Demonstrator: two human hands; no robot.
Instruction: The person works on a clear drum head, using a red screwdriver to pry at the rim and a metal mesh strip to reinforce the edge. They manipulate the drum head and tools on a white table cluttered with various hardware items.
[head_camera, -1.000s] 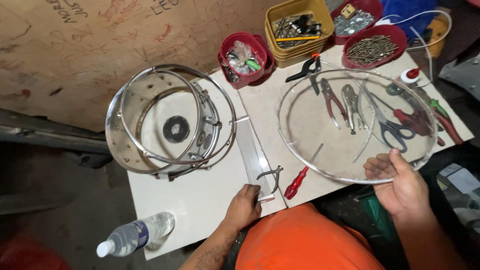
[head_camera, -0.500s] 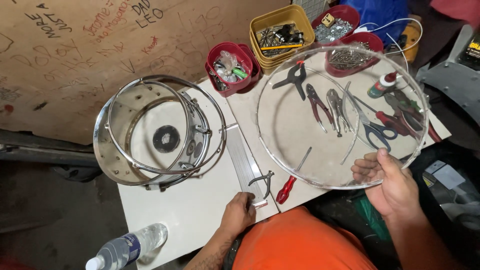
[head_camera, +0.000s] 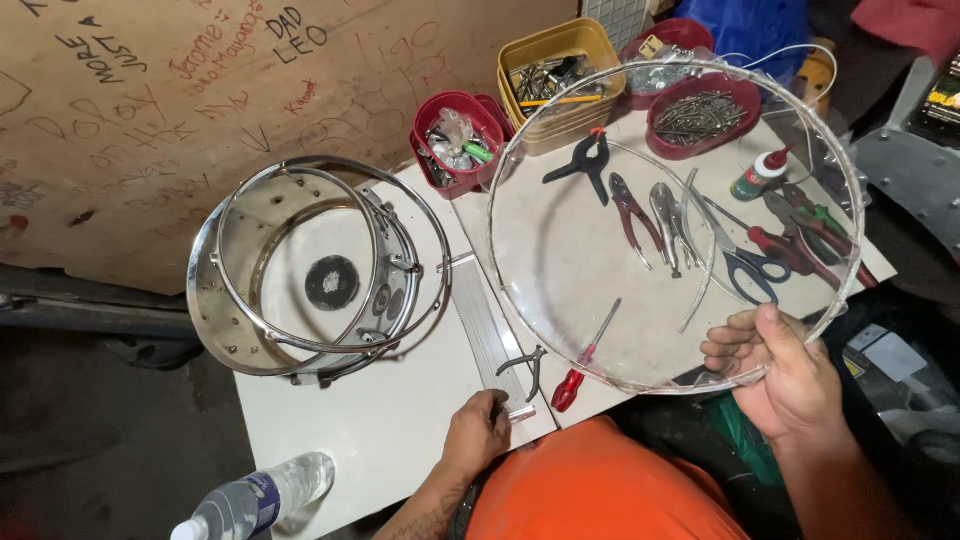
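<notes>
Clear drumhead (head_camera: 600, 290) raised higher, right hand (head_camera: 790, 380) grip pinching its rim — left hand (head_camera: 480, 430) curled on table edge (head_camera: 400, 440), one drum shell (head_camera: 310, 270).

This is a workshop, a small and cluttered one for repair work. A white bench (head_camera: 380, 440) carries hand tools: pliers (head_camera: 632, 212), scissors (head_camera: 745, 260), a black spring clamp (head_camera: 585, 162) and a red-handled screwdriver (head_camera: 580, 365), beside a yellow tub (head_camera: 560, 50) of metal parts and a red bowl (head_camera: 705, 125) full of nails. A bare metal drum shell (head_camera: 300, 270) stands on the bench, and a scribbled-on board (head_camera: 150, 120) leans behind it above a dusty concrete floor (head_camera: 90, 440).
</notes>
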